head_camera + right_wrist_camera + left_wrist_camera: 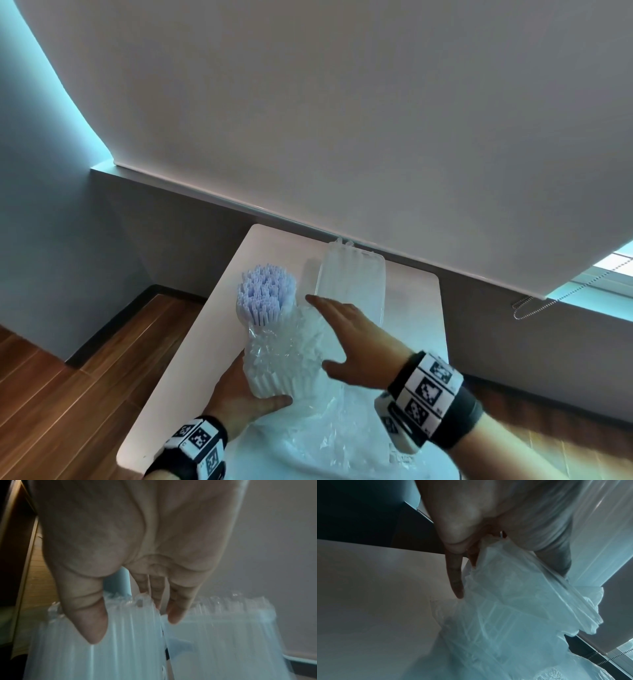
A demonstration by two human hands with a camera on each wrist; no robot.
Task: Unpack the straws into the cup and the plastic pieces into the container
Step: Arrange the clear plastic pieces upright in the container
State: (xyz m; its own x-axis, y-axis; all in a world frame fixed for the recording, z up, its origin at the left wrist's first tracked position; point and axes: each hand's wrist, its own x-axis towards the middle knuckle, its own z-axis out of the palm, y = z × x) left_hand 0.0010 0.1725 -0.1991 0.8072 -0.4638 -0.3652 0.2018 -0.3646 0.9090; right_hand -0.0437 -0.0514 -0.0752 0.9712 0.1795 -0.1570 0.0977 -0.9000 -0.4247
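A bundle of pale lilac straws (265, 298) stands upright at the table's left, its lower half wrapped in a crinkled clear plastic bag (287, 356). My left hand (253, 387) grips the base of the bundle through the bag, thumb across the front. In the left wrist view my left hand (508, 581) has the bag (505, 608) between thumb and fingers. My right hand (329, 329) hovers open over the bag, fingers straight, tips near the clear container (352, 284). The right wrist view shows my right hand (135, 630) above the wrapped straws (128, 649). No cup is visible.
The white table (411, 308) is small; its left edge drops to a wooden floor (68, 377). More loose plastic bag (325, 438) covers the table's near part. A grey wall and a roller blind (342, 120) stand behind the table.
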